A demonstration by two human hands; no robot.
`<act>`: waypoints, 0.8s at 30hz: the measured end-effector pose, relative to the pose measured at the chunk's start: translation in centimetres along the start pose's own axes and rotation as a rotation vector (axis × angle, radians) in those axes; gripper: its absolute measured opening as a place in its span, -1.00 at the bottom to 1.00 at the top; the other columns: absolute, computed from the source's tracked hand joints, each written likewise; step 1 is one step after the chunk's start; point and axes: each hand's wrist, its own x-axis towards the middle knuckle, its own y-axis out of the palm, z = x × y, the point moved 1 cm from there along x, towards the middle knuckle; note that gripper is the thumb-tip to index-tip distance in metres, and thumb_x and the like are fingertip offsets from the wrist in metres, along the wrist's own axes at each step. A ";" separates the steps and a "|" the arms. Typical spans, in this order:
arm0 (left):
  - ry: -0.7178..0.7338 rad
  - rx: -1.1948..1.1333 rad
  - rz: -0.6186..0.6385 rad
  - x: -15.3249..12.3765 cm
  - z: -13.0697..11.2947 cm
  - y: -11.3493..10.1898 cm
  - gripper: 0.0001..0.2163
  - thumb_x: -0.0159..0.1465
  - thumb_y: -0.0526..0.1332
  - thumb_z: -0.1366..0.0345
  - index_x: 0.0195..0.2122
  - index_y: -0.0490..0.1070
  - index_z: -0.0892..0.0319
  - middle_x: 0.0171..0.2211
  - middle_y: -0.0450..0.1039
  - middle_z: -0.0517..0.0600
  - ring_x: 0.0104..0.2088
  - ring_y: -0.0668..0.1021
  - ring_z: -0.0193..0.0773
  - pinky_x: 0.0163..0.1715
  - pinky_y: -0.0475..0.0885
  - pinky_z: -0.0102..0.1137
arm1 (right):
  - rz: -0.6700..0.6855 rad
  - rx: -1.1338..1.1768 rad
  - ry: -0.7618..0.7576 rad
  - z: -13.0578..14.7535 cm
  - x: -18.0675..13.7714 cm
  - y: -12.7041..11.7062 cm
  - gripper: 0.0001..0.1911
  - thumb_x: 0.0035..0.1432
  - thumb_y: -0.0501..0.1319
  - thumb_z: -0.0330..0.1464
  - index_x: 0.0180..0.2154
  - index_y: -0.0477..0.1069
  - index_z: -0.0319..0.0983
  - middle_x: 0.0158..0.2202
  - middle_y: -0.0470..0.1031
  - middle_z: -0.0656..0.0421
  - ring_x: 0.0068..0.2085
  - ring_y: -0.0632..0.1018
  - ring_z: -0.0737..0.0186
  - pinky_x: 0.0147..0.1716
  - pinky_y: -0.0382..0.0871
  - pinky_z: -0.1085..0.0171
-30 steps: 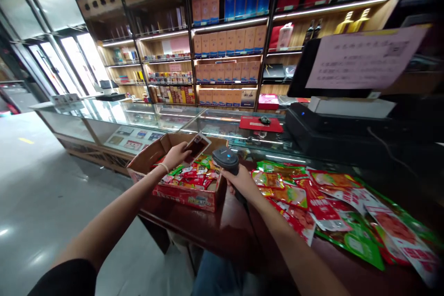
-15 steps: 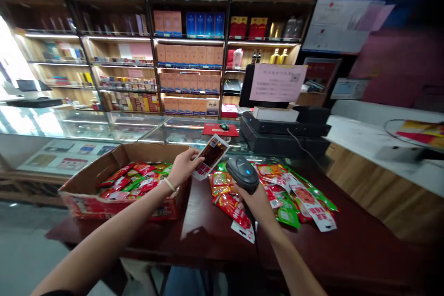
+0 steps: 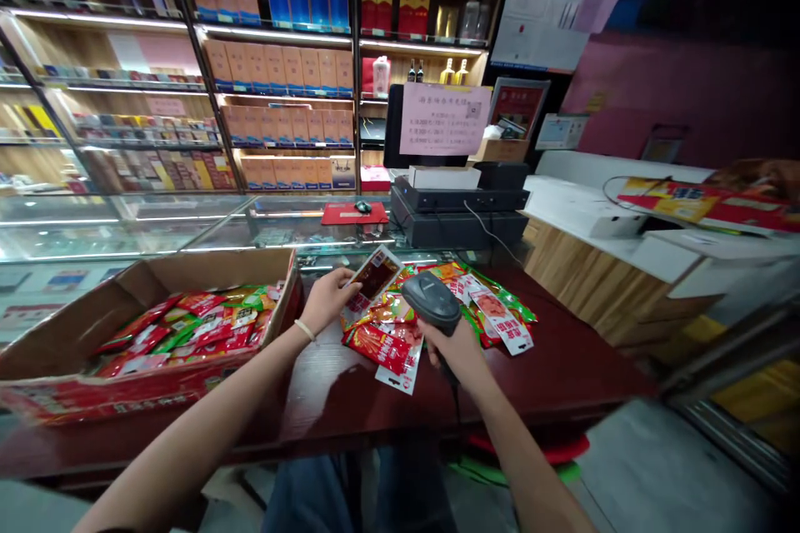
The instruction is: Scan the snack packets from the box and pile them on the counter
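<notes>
My left hand [image 3: 328,297] pinches the edge of a snack packet [image 3: 378,273] with a white border and a dark brown window, raised over the dark red table. My right hand [image 3: 459,346] is wrapped round a black barcode scanner [image 3: 431,300], its head tilted toward the packet. A cord hangs below its handle. Under and around the scanner lies a loose heap of red, green and white snack packets [image 3: 378,347]. Left of my left hand stands an open cardboard box [image 3: 150,390] holding many similar packets [image 3: 200,325].
Behind the table runs a glass display counter [image 3: 275,225] with a red mat [image 3: 353,214] and a mouse. A black register with a screen bearing a pink notice [image 3: 441,121] stands beyond the heap. At the right is a white-topped wooden counter [image 3: 581,254]; shelves of boxes [image 3: 281,67] line the back.
The view has turned to the right, so everything sits further left. Both hands keep their holds on the packet and the scanner, with little other movement.
</notes>
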 end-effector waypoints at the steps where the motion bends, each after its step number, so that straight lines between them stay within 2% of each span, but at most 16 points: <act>1: -0.016 -0.010 0.007 0.2 0.4 0.8 -0.82 0.17 0.23 0.17 -0.29 0.50 0.14 -0.32 0.59 -0.04 -0.29 0.59 -0.19 -0.30 0.39 -0.40 | -0.019 0.015 0.009 -0.4 0.1 -0.5 -0.62 0.00 0.35 -0.05 -0.46 0.29 -0.16 -0.77 0.30 0.31 -0.78 0.30 0.34 -0.78 0.19 0.36; 5: -0.074 -0.054 0.002 1.4 2.8 4.7 -0.81 0.14 0.25 0.19 -0.29 0.51 0.17 -0.38 0.56 -0.03 -0.37 0.56 -0.21 -0.33 0.39 -0.40 | -0.073 0.110 0.022 -2.0 0.4 -2.6 -0.57 0.01 0.35 -0.02 -0.48 0.25 -0.17 -0.73 0.30 0.32 -0.74 0.34 0.35 -0.76 0.23 0.38; 8: -0.206 -0.122 -0.070 2.5 4.8 8.0 -0.79 0.15 0.25 0.22 -0.24 0.50 0.21 -0.46 0.51 -0.04 -0.41 0.55 -0.21 -0.37 0.41 -0.39 | -0.091 0.158 0.029 -3.0 0.5 -3.7 -0.56 -0.01 0.37 -0.02 -0.45 0.27 -0.19 -0.71 0.30 0.34 -0.75 0.33 0.38 -0.78 0.21 0.40; 10: -0.300 -0.189 -0.129 3.0 5.8 9.9 -0.74 0.16 0.24 0.29 -0.12 0.46 0.24 -0.40 0.53 0.00 -0.37 0.58 -0.20 -0.33 0.45 -0.36 | -0.093 0.166 0.037 -3.4 0.4 -4.2 -0.56 -0.01 0.37 -0.02 -0.42 0.28 -0.19 -0.71 0.30 0.35 -0.75 0.33 0.38 -0.78 0.20 0.41; 12: -0.321 -0.241 -0.159 3.2 6.4 11.1 -0.65 0.16 0.24 0.38 0.00 0.41 0.25 -0.23 0.57 0.09 -0.22 0.61 -0.17 -0.19 0.48 -0.32 | -0.094 0.171 0.056 -3.8 0.3 -4.5 -0.55 -0.02 0.38 -0.01 -0.42 0.27 -0.19 -0.72 0.29 0.35 -0.74 0.32 0.38 -0.77 0.21 0.41; 14: -0.269 -0.214 -0.146 3.1 6.6 11.6 -0.57 0.13 0.24 0.45 0.06 0.38 0.22 -0.04 0.53 0.14 -0.03 0.57 -0.13 -0.01 0.44 -0.26 | -0.092 0.173 0.076 -3.9 0.3 -4.6 -0.55 -0.03 0.38 -0.01 -0.43 0.28 -0.19 -0.72 0.28 0.36 -0.75 0.32 0.38 -0.77 0.21 0.41; 16: -0.205 -0.126 -0.103 2.8 6.6 11.6 -0.57 0.12 0.25 0.47 0.06 0.41 0.21 0.04 0.49 0.15 0.06 0.52 -0.08 0.11 0.37 -0.18 | -0.097 0.173 0.084 -4.0 0.4 -4.6 -0.56 -0.03 0.38 -0.02 -0.43 0.28 -0.19 -0.71 0.28 0.35 -0.74 0.32 0.38 -0.76 0.22 0.40; 20: -0.139 -0.039 -0.050 2.1 6.2 11.0 -0.62 0.16 0.22 0.45 0.03 0.44 0.20 0.03 0.51 0.14 0.07 0.51 -0.05 0.13 0.36 -0.10 | -0.095 0.154 0.094 -4.3 0.8 -4.1 -0.58 -0.02 0.38 -0.05 -0.47 0.27 -0.19 -0.71 0.28 0.34 -0.73 0.33 0.37 -0.76 0.21 0.40; 24: -0.103 -0.097 -0.073 1.5 5.1 10.2 -0.67 0.18 0.20 0.46 -0.02 0.46 0.18 0.01 0.51 0.11 0.05 0.52 -0.11 0.09 0.41 -0.16 | -0.061 0.136 0.104 -4.2 1.3 -3.4 -0.58 -0.01 0.36 -0.03 -0.49 0.30 -0.20 -0.71 0.30 0.32 -0.73 0.34 0.36 -0.76 0.23 0.38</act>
